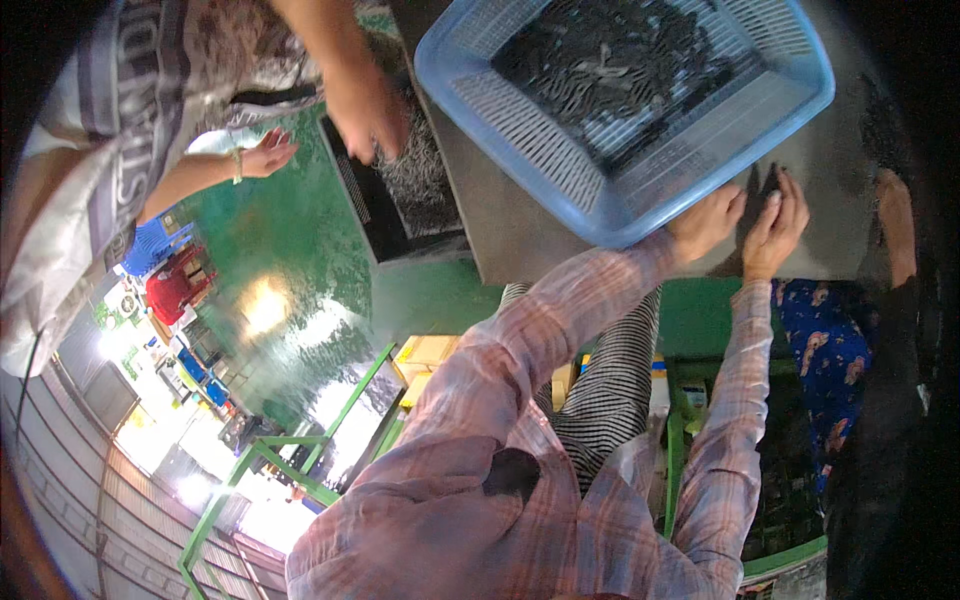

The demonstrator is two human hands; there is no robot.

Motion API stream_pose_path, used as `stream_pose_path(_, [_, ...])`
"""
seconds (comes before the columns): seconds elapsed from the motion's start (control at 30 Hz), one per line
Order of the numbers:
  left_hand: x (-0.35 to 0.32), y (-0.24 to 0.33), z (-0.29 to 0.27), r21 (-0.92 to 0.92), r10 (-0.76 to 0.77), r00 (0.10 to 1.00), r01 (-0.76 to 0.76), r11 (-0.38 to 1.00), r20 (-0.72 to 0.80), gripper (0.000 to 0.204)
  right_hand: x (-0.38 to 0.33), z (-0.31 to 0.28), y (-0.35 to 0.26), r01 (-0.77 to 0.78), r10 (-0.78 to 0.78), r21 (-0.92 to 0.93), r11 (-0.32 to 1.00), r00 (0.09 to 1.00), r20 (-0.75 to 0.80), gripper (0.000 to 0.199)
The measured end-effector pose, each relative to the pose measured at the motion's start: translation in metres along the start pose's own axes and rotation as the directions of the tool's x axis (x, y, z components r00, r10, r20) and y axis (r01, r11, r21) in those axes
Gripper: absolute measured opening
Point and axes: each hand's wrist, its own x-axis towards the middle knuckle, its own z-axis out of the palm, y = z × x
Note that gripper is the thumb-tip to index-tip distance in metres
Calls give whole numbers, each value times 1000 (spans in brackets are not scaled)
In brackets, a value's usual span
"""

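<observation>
A light-blue plastic basket [625,228] with slotted sides stands on the grey tabletop, holding many thin black pieces [610,70]. Just beyond its near right corner, my two hands are close together over the table. My left hand [708,220] is curled beside the basket's rim, its fingertips pointing towards the other hand; whatever it holds is hidden. On its right, my right hand [776,228] has its fingers drawn together and reaching forward. A tiny dark spot shows by those fingertips, too small to name.
At the left, a co-worker's hand [365,110] hangs over a black crate [375,225] of small dark pieces. Another person's arm [895,225] rests at the table's right edge. Cardboard boxes [425,355] and a green metal frame [290,440] stand below.
</observation>
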Motion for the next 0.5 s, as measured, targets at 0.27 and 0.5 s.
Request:
stream_pose_path(0.27, [-99,5,-109,-728,15,751,646,-230,661,30,0,11,7,48,-48,-1,999,999,19,33])
stream_pose_path(0.5, [-229,-132,-297,-812,-709,418,140,-567,568,19,-7,14,53,165,-153,-213,963,986,73,39])
